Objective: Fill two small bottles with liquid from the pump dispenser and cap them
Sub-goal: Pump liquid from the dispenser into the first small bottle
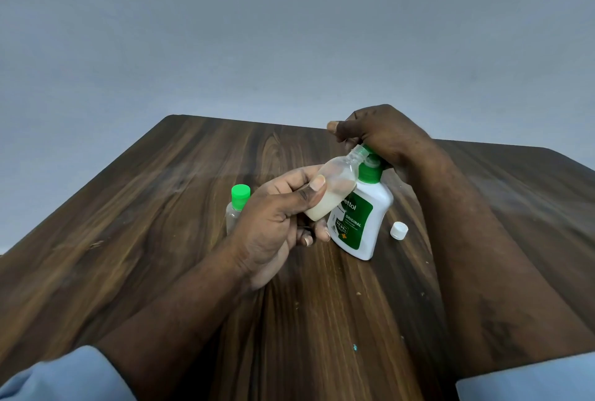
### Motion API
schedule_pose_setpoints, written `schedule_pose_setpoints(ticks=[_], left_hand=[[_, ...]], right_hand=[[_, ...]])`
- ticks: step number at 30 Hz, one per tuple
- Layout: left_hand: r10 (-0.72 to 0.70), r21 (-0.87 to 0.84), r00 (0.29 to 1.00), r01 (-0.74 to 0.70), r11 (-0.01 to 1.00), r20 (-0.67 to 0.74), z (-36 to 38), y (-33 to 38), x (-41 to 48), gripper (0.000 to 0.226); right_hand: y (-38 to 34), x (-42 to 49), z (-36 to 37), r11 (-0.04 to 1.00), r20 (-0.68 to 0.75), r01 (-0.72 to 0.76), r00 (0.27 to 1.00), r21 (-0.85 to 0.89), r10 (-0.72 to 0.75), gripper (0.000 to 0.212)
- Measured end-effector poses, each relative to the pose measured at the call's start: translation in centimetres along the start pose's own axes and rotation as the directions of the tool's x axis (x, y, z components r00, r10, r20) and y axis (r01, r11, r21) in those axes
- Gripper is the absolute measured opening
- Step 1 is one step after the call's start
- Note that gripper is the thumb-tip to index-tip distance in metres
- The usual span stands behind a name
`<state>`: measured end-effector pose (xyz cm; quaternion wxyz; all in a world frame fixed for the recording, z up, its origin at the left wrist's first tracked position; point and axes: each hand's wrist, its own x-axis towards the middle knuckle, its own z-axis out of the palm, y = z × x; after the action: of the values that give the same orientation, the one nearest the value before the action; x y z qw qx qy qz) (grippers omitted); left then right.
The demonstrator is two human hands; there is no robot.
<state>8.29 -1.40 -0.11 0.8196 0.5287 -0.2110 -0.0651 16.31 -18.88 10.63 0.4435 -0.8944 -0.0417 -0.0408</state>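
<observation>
The open bottle (331, 188), pinched in the left hand (277, 223), is best kept mouth-to-nozzle — right hand (383, 139) pressed onto the pump dispenser (363, 217).

We hold a small clear bottle (331, 188) tilted in our left hand (277, 220), its open neck up against the green nozzle of the white pump dispenser (362, 217), and a pale liquid sits in its lower end. Our right hand (383, 139) rests on top of the pump (the pump head is mostly hidden beneath it). On the wooden table (161, 207) a second bottle with a green cap (238, 204) stands just behind our left hand, and a loose white cap (399, 230) lies right of the dispenser.
</observation>
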Motion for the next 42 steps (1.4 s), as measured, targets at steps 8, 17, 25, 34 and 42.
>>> schedule_pose_setpoints(ticks=[8,17,25,34,42], left_hand=[[-0.009,0.021,1.000,0.010,1.000,-0.013,-0.19,-0.09,0.05,0.040],[-0.010,0.012,1.000,0.010,1.000,0.001,-0.13,-0.02,0.04,0.040],[-0.010,0.007,1.000,0.010,1.000,-0.006,0.17,0.21,-0.13,0.039],[-0.020,0.018,1.000,0.021,1.000,-0.020,0.23,0.10,-0.13,0.039],[-0.008,0.000,1.000,0.008,1.000,-0.010,0.19,0.16,-0.17,0.038]], right_hand=[[0.21,-0.20,0.26,1.000,0.014,-0.016,1.000,0.011,0.016,0.021],[-0.25,-0.48,-0.04,1.000,0.012,0.006,1.000,0.013,-0.007,0.027],[-0.14,-0.37,-0.01,0.999,0.022,-0.013,1.000,0.036,0.012,0.023],[0.22,-0.26,0.16,0.998,0.020,-0.024,1.000,0.051,0.023,0.025],[0.00,-0.19,0.00,0.999,0.011,-0.013,1.000,0.047,0.012,0.017]])
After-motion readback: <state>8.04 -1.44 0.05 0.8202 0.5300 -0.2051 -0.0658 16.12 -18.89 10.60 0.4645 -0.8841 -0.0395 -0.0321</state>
